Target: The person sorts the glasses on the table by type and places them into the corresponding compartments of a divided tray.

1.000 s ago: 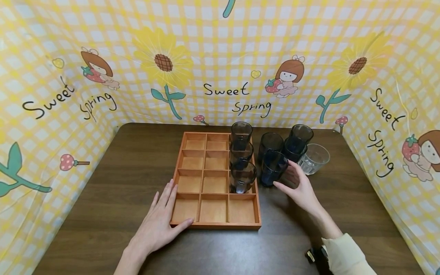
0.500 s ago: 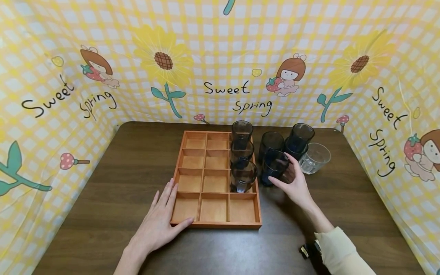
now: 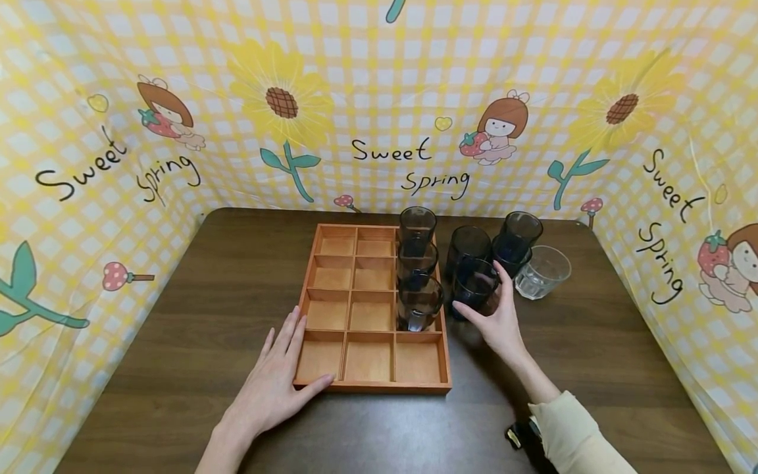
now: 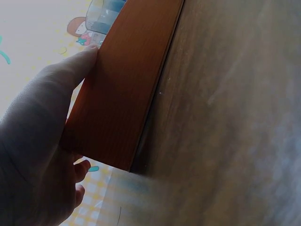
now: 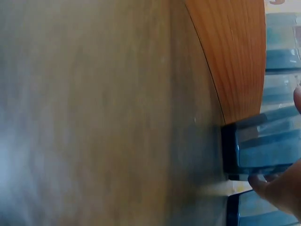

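My left hand lies along the left front corner of a wooden compartment tray, its fingers stretched along the side and its thumb over the front rim. Beside the tray's right edge, my right hand holds a dark blue drinking glass between thumb and fingers. In the right wrist view this upright glass is next to the tray wall. Three smoky glasses, the nearest one among them, stand in the tray's right column. The underside of the held glass is hidden in the head view.
Behind the held glass stands another dark glass. To its right is a pair of dark glasses, seemingly stacked. A clear glass stands at the far right. A small black object lies by the right sleeve.
My right hand has come leftward and closer around the dark blue glass, its thumb now at the glass's near left side. The left hand and tray stay put.
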Demonstrator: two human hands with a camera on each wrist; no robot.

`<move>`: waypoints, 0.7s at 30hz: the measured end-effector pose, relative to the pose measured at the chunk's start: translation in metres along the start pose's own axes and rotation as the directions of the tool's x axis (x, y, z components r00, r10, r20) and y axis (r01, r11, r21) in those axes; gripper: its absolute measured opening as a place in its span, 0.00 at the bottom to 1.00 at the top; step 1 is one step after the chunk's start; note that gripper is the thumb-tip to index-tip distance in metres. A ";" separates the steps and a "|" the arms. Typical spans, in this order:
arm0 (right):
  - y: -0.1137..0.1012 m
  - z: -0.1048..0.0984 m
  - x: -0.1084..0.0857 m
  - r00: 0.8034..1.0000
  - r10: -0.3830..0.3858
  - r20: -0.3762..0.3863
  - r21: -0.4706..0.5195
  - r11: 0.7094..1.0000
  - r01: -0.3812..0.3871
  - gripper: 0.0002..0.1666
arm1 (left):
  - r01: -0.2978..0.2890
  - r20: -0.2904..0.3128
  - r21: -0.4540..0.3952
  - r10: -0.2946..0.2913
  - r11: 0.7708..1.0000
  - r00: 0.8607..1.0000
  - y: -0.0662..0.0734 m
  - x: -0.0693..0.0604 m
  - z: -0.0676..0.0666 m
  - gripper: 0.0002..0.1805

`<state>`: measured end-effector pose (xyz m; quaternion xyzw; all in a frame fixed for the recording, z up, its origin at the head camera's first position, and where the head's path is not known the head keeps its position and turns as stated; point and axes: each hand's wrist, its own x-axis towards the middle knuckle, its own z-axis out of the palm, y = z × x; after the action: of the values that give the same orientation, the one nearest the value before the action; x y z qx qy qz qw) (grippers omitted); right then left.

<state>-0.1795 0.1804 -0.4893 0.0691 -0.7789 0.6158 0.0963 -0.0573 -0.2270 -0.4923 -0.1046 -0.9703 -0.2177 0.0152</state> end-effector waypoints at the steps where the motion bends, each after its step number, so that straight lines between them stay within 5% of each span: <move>1: 0.000 0.002 0.000 1.000 -0.004 -0.009 -0.001 1.000 0.004 0.65 | 0.000 -0.001 0.000 0.000 1.000 1.000 0.000 0.000 0.000 0.66; 12: -0.001 0.013 0.000 0.995 -0.041 -0.088 -0.018 0.999 0.039 0.61 | 0.003 0.003 -0.002 -0.003 1.000 1.000 -0.001 0.000 0.000 0.66; 21: -0.004 0.007 0.002 0.997 -0.046 -0.062 -0.007 0.999 0.045 0.57 | 0.004 0.008 -0.009 -0.004 1.000 1.000 -0.001 0.000 0.000 0.66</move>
<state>-0.1810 0.1728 -0.4871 0.0674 -0.7755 0.6131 0.1345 -0.0579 -0.2275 -0.4926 -0.1036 -0.9695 -0.2219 0.0106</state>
